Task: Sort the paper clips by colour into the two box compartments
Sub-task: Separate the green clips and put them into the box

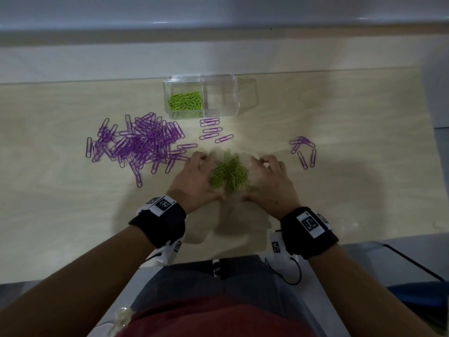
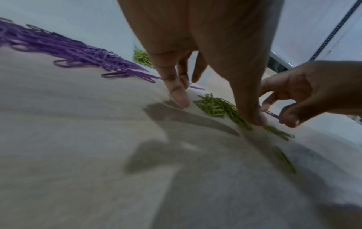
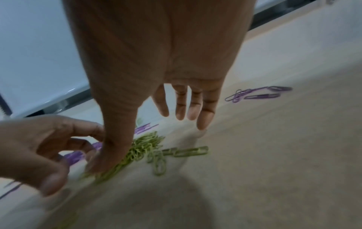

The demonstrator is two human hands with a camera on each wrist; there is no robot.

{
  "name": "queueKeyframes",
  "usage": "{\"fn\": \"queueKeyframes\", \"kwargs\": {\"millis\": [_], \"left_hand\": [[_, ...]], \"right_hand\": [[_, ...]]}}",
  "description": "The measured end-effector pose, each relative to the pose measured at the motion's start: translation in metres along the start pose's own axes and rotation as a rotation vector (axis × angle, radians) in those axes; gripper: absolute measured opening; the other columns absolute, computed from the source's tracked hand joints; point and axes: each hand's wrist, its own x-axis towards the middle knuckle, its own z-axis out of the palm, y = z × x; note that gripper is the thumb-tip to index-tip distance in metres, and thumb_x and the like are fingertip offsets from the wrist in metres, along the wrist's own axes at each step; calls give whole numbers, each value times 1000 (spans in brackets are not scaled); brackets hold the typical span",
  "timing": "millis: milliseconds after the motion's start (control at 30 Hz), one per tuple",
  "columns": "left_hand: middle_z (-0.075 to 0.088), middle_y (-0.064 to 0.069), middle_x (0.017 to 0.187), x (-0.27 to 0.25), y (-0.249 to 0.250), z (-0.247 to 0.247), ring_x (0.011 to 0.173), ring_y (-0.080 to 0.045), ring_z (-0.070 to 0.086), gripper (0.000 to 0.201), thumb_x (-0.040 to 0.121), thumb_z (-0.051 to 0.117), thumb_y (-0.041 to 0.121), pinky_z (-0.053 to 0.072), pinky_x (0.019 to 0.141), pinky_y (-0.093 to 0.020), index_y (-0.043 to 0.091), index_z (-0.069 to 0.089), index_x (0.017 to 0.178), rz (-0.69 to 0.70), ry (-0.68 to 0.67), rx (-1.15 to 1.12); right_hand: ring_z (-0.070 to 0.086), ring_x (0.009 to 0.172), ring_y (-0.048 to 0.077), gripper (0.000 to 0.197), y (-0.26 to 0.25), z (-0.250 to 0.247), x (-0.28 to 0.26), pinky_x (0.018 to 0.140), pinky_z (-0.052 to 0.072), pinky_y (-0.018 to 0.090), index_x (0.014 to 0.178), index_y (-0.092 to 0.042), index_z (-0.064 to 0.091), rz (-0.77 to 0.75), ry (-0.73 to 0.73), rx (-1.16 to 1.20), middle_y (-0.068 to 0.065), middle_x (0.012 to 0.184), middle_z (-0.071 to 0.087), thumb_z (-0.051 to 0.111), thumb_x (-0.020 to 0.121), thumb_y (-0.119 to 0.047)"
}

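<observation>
The loose green clips (image 1: 229, 173) lie heaped on the desk (image 1: 340, 195) in front of the clear box (image 1: 209, 96), whose left compartment already holds green ones. The left hand (image 1: 194, 181) and right hand (image 1: 272, 182) flank the heap, fingers loosely spread and thumbs against it, probably herding it for a scoop. Purple clips (image 1: 136, 142) wait left of the heap

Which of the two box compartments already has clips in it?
The left compartment of the clear box: it holds green clips. The right compartment beside it looks empty, and all purple clips still lie on the table.
</observation>
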Motion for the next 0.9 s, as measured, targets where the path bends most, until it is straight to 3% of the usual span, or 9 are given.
{"fn": "queueKeyframes", "kwargs": {"millis": [100, 167, 233, 300, 367, 533, 667, 800, 900], "left_hand": [[23, -14, 133, -2, 7, 4, 117, -32, 32, 123, 56, 75, 61, 44, 94, -41, 9, 10, 145, 19, -96, 153], [25, -16, 133, 4, 15, 7, 113, -33, 34, 112, 61, 74, 52, 45, 93, -42, 6, 15, 144, 54, -101, 186], [31, -14, 130, 12, 18, 6, 109, -33, 38, 89, 67, 71, 42, 46, 89, -43, 9, 30, 138, 58, -87, 124], [37, -11, 124, 16, 16, 6, 105, -31, 43, 70, 71, 70, 36, 48, 86, -43, 11, 43, 130, 54, -74, 32], [44, -12, 120, 19, 12, 5, 103, -32, 47, 56, 72, 70, 29, 49, 84, -45, 10, 53, 122, 72, -65, 11], [57, -20, 112, 22, 15, -1, 100, -39, 53, 35, 78, 53, 21, 48, 83, -45, 1, 64, 105, 121, -44, 35], [56, -19, 115, 21, 19, -4, 103, -37, 52, 29, 84, 53, 17, 42, 85, -40, 1, 64, 106, 117, -71, 94], [57, -17, 117, 19, 18, -13, 108, -34, 51, 31, 86, 51, 17, 35, 90, -36, 3, 63, 111, 110, -60, 44], [61, -14, 111, 15, 14, -21, 103, -31, 54, 27, 85, 57, 12, 36, 87, -33, 8, 66, 110, 126, -58, -60]], "right_hand": [[32, 113, 28, 115, -8, 4, 0, 90, 45, 43, 143, -17, 28, -19, -64, -38, 7, 133, 32, 75, 50, -64], [34, 111, 29, 101, -18, 7, 10, 89, 45, 40, 140, -17, 37, -58, -59, 22, 7, 130, 36, 60, 57, -70], [38, 104, 30, 76, -27, 6, 21, 84, 45, 38, 130, -18, 50, -93, -73, 81, 9, 123, 42, 47, 67, -59], [43, 98, 31, 47, -29, 6, 27, 79, 48, 41, 117, -13, 59, -124, -93, 122, 12, 116, 46, 55, 74, -32], [49, 94, 33, 32, -25, 6, 29, 76, 49, 44, 106, -8, 65, -145, -94, 145, 13, 110, 51, 61, 74, -11], [61, 85, 33, 20, -18, -1, 29, 71, 52, 38, 88, -6, 70, -186, -19, 140, 13, 99, 62, 59, 73, -13], [68, 74, 27, 15, -11, -7, 31, 71, 51, 26, 80, -8, 75, -181, 56, 145, 10, 84, 72, 64, 70, -6], [68, 74, 15, 11, -14, -30, 35, 71, 43, 7, 80, -9, 77, -40, 80, 292, 6, 82, 75, 72, 74, -2], [68, 74, 10, 9, -27, -59, 42, 72, 52, 12, 83, -9, 77, 68, 44, 500, 5, 81, 74, 76, 74, -7]]}}
